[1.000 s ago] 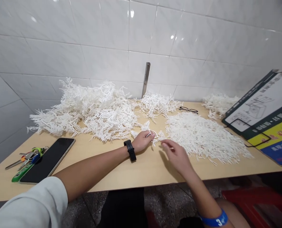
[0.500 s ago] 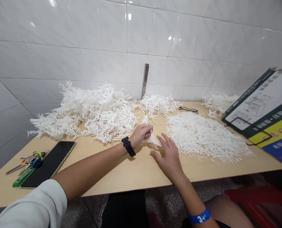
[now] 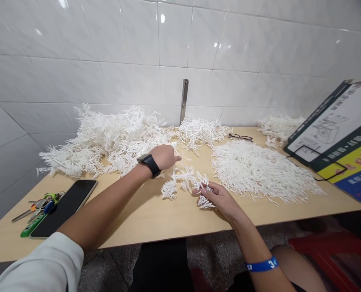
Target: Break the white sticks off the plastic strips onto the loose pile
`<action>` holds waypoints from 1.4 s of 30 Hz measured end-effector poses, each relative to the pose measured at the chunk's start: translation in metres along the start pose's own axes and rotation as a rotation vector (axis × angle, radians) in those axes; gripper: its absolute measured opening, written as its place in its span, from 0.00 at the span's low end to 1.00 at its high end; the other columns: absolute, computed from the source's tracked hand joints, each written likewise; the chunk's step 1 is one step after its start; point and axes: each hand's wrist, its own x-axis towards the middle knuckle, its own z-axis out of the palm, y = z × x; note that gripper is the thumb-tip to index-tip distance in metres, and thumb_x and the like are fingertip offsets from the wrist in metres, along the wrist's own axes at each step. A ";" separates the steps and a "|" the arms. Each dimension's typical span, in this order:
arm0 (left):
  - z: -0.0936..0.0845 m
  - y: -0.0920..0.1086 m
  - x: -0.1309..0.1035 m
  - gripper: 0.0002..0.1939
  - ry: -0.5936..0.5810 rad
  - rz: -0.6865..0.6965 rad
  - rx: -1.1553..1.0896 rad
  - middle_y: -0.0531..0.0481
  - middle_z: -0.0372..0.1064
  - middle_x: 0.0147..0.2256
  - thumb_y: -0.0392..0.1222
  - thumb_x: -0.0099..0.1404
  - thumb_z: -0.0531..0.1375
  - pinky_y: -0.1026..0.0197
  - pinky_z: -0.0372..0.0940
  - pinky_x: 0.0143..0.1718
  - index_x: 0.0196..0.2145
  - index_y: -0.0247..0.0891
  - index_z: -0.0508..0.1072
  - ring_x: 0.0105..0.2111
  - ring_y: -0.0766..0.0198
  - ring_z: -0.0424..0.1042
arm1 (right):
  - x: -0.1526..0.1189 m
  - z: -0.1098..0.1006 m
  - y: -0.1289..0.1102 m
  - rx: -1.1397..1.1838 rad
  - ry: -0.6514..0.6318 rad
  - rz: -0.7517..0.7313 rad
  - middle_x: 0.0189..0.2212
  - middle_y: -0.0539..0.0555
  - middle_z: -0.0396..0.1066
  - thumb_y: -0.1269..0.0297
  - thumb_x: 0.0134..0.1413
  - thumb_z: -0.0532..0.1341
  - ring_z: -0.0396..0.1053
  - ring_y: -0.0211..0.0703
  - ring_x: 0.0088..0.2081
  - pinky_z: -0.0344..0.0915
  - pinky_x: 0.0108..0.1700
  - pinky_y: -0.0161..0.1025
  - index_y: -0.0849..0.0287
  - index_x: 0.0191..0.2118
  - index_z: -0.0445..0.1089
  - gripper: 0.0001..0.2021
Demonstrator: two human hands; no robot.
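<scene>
My left hand (image 3: 163,156), with a black watch on its wrist, is over the right edge of a large heap of white branched plastic sprigs (image 3: 119,138). Its fingers are curled together and hide what they may hold; thin white strands show beside the fingertips. My right hand (image 3: 223,198) pinches a small cluster of white plastic sprigs (image 3: 206,200) between thumb and fingers, low over the table. Left of that cluster, loose sprigs (image 3: 169,190) are on the wood between my hands.
A flat spread of white pieces (image 3: 259,170) covers the table's right side. Smaller heaps (image 3: 201,132) sit by the wall. Glasses (image 3: 240,137) lie behind the spread. A phone (image 3: 66,209) and keys (image 3: 40,205) are at left. A printed box (image 3: 335,138) stands at right.
My left hand has moved left and away from me to the big heap. My right hand, open before, has closed on a cluster of sprigs. Loose sprigs now show between my hands.
</scene>
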 end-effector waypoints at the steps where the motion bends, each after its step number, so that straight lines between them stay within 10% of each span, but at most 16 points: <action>1: -0.005 0.004 -0.007 0.22 0.073 0.007 0.108 0.47 0.60 0.17 0.51 0.59 0.64 0.58 0.61 0.33 0.16 0.36 0.63 0.30 0.53 0.71 | 0.000 0.001 -0.001 -0.015 -0.016 -0.005 0.41 0.61 0.77 0.47 0.54 0.63 0.73 0.45 0.37 0.67 0.39 0.41 0.62 0.40 0.75 0.20; 8: 0.012 0.066 -0.068 0.08 0.344 0.413 -0.006 0.41 0.69 0.39 0.38 0.69 0.51 0.54 0.62 0.44 0.39 0.35 0.69 0.43 0.53 0.68 | 0.000 0.009 -0.002 -0.156 -0.085 -0.058 0.37 0.57 0.77 0.52 0.57 0.60 0.72 0.47 0.39 0.67 0.40 0.41 0.61 0.40 0.74 0.16; 11: 0.045 0.076 -0.072 0.14 0.156 0.724 -0.173 0.40 0.67 0.50 0.34 0.70 0.47 0.55 0.63 0.49 0.49 0.38 0.67 0.49 0.56 0.67 | 0.000 0.011 0.003 -0.258 0.018 -0.083 0.31 0.55 0.75 0.60 0.55 0.60 0.70 0.48 0.38 0.66 0.39 0.40 0.62 0.33 0.73 0.09; 18: 0.088 0.045 -0.036 0.20 -0.124 0.485 -0.223 0.41 0.72 0.49 0.49 0.72 0.46 0.43 0.50 0.59 0.54 0.38 0.65 0.48 0.53 0.70 | 0.001 0.010 0.007 -0.258 0.094 -0.116 0.26 0.51 0.70 0.55 0.57 0.57 0.64 0.40 0.29 0.60 0.31 0.36 0.63 0.33 0.73 0.15; 22: 0.095 0.027 -0.024 0.24 -0.211 0.571 -0.281 0.50 0.74 0.29 0.53 0.73 0.43 0.52 0.52 0.57 0.33 0.38 0.73 0.30 0.63 0.68 | -0.004 0.012 0.008 -0.292 0.179 -0.132 0.24 0.50 0.68 0.52 0.58 0.57 0.61 0.39 0.27 0.57 0.29 0.35 0.62 0.33 0.73 0.17; 28: 0.102 0.009 -0.013 0.21 -0.365 0.723 -0.327 0.56 0.74 0.23 0.60 0.64 0.56 0.59 0.50 0.55 0.27 0.42 0.78 0.25 0.69 0.65 | -0.017 0.000 0.003 -0.437 0.227 -0.134 0.22 0.48 0.65 0.55 0.58 0.55 0.60 0.39 0.26 0.56 0.30 0.35 0.59 0.27 0.69 0.16; 36: 0.097 0.014 -0.019 0.16 -0.414 0.840 -0.359 0.52 0.75 0.30 0.54 0.64 0.59 0.59 0.49 0.52 0.27 0.42 0.76 0.31 0.66 0.69 | -0.041 -0.018 -0.009 -0.781 0.020 -0.019 0.17 0.46 0.58 0.54 0.61 0.54 0.56 0.38 0.23 0.49 0.27 0.36 0.57 0.21 0.61 0.19; 42: 0.095 0.029 -0.035 0.08 -0.383 0.963 -0.263 0.50 0.75 0.38 0.39 0.68 0.54 0.58 0.47 0.52 0.37 0.42 0.74 0.39 0.64 0.70 | -0.052 -0.008 0.001 -0.765 0.095 -0.063 0.19 0.47 0.60 0.52 0.64 0.51 0.58 0.38 0.24 0.49 0.28 0.36 0.57 0.22 0.58 0.20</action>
